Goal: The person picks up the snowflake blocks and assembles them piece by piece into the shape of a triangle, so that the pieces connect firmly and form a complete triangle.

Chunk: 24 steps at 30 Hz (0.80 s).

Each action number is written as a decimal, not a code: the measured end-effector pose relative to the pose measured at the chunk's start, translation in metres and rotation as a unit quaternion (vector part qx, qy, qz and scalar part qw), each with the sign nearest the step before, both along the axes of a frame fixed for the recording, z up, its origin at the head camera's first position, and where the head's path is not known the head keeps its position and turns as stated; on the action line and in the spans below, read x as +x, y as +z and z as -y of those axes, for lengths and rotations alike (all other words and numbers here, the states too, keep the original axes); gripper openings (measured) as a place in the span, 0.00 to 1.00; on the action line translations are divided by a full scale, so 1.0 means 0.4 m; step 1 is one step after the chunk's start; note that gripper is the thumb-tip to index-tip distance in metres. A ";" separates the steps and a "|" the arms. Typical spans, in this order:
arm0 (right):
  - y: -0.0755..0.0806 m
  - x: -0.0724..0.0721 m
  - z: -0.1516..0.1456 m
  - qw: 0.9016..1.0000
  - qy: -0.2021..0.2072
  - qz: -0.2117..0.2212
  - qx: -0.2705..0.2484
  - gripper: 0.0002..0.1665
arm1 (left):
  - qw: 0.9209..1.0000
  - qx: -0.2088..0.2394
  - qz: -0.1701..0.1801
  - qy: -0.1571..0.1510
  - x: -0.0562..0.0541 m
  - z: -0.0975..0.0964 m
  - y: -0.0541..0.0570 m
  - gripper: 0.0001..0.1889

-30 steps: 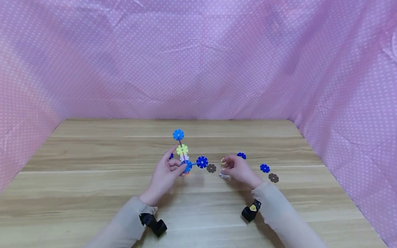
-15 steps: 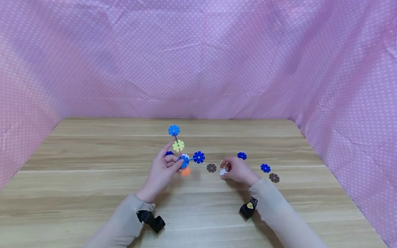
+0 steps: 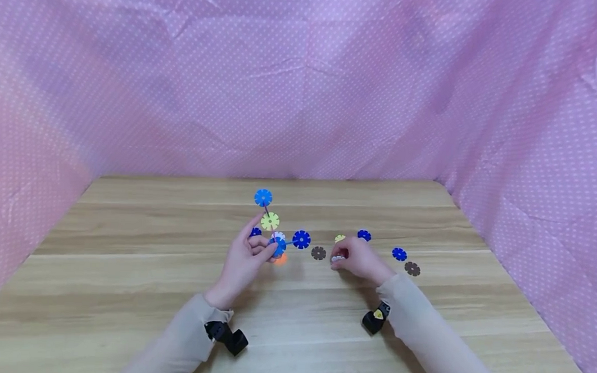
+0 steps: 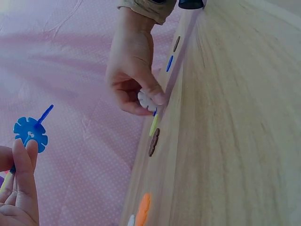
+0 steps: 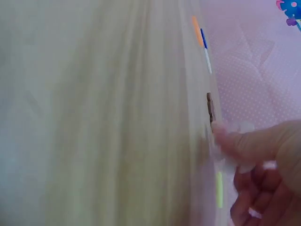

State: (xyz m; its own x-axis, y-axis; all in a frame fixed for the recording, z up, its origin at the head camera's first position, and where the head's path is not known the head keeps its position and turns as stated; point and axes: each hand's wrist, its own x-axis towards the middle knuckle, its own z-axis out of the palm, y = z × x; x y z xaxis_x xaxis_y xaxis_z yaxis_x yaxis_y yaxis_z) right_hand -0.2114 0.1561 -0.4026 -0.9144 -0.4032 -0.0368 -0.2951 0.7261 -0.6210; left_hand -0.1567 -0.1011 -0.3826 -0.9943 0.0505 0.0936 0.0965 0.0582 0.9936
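Observation:
In the head view my left hand pinches a joined chain of plastic snowflake discs by its light blue disc. From there the chain rises past a yellow disc to another light blue disc. A dark blue disc sticks out on its right side. My right hand is low over the table, pinching a loose white snowflake disc between thumb and fingers. The left wrist view shows that disc tilted up in the fingertips; it is blurred in the right wrist view.
Loose discs lie on the wooden table: orange below the chain, brown between the hands, yellow just behind the right hand. Dark blue and brown discs lie to the right. Pink dotted cloth surrounds the table.
My right fingers have drawn together on the white disc, and the yellow disc behind them shows more. My left hand has shifted slightly left with the chain, uncovering more of the orange disc.

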 end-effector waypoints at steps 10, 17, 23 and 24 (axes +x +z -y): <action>0.004 0.024 -0.007 0.988 -0.006 -0.035 -0.148 0.03 | 0.999 0.032 -0.014 0.004 0.003 -0.005 0.002 0.37; 0.029 0.054 0.018 0.983 -0.031 -0.011 -0.181 0.11 | 0.999 0.034 -0.011 0.005 0.013 0.000 0.001 0.38; 0.060 0.084 0.040 0.977 -0.015 0.030 -0.212 0.10 | 1.000 0.028 -0.008 0.003 0.023 0.005 0.004 0.38; 0.063 0.088 0.042 0.977 -0.007 0.029 -0.211 0.10 | 1.000 0.026 -0.007 0.000 0.024 0.006 0.004 0.38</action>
